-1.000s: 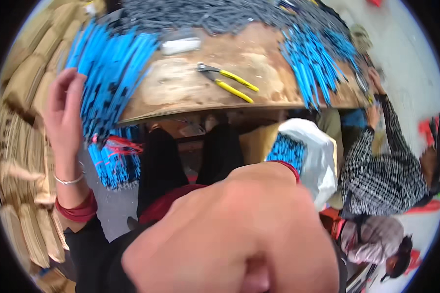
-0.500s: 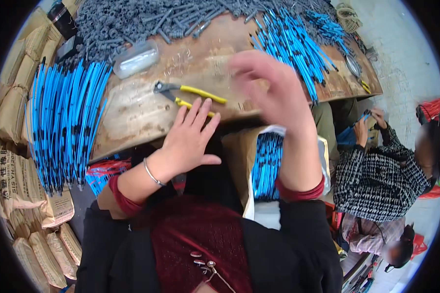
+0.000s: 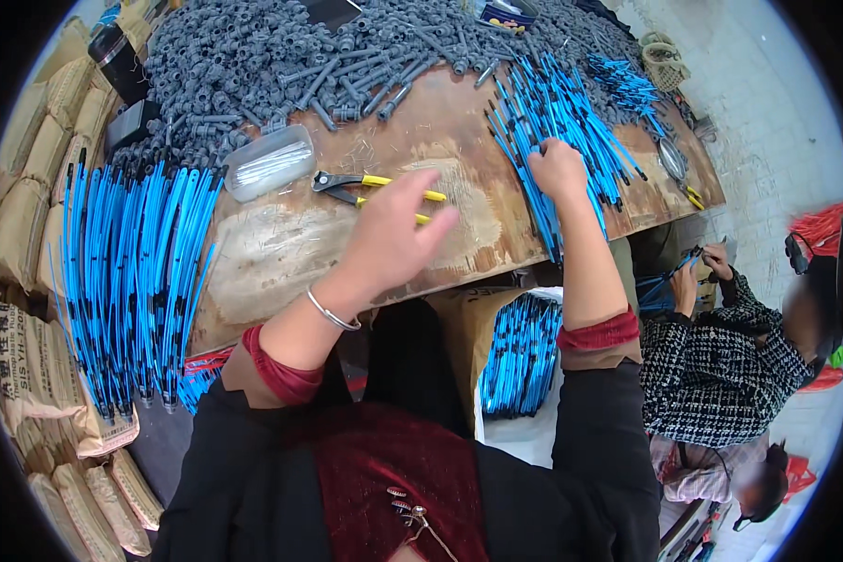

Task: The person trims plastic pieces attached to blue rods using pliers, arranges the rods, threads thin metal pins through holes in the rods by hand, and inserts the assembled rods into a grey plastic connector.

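Observation:
My right hand is closed over the right-hand pile of thin blue rods with black fittings. A dark rod end shows at its fingertips, though how many rods it grips is hidden. My left hand hovers over the table with fingers stretched and slightly blurred, holding nothing. Just beyond it lie end-cutting pliers with yellow handles, partly covered by the fingers. A clear plastic box of thin pale pins sits left of the pliers. Another bundle of blue rods hangs over the table's left edge.
Grey ribbed plastic parts are heaped along the table's far side. Between my right arm and my lap stands an open sack of blue rods. Paper sacks line the left. A co-worker in a checked jacket sits at the right.
My right hand has moved away and to the right, onto the rod pile, and closed. My left hand has lifted from beside the pliers and turned. The view has shifted.

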The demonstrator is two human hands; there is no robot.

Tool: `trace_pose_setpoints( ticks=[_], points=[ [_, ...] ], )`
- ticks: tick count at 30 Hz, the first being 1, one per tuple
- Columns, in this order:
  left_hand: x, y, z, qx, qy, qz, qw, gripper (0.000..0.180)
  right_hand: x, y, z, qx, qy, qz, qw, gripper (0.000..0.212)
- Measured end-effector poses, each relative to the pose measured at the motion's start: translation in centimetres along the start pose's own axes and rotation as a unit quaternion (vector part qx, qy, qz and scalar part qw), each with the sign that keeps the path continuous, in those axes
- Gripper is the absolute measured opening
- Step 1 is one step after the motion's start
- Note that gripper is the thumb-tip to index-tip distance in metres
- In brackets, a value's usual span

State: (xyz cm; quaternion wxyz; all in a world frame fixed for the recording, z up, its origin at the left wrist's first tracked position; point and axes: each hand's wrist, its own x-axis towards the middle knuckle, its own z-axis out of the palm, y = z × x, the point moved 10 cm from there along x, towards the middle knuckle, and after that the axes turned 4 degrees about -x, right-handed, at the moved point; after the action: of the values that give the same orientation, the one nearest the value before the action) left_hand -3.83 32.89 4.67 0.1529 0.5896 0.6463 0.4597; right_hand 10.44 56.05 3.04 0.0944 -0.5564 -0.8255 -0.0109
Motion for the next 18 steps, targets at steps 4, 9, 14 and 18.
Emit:
trace_pose_setpoints(
  ticks=[4,9,14,18],
  points=[
    [0.7,-4.5,-1.4,-0.421,0.069,-0.193,0.884,0.033,-0.4,-1.9,-6.0,0.055,0.094,-0.06,0.992,0.028],
    [0.8,-7.7,-0.5,-0.62,0.117,-0.271,0.727,0.018,-5.6,-6.3,-16.4,0.165,0.267,-0.223,0.923,0.021],
    [1.5,-5.3,1.7,-0.807,-0.025,-0.226,0.545,0.018,-11.0,-10.1,-14.3,0.543,-0.1,-0.127,0.824,0.022],
    [1.6,0.4,0.6,-0.855,-0.107,-0.093,0.499,0.02,-15.4,-11.2,-7.0,0.485,-0.22,-0.12,0.838,0.023]
  ],
)
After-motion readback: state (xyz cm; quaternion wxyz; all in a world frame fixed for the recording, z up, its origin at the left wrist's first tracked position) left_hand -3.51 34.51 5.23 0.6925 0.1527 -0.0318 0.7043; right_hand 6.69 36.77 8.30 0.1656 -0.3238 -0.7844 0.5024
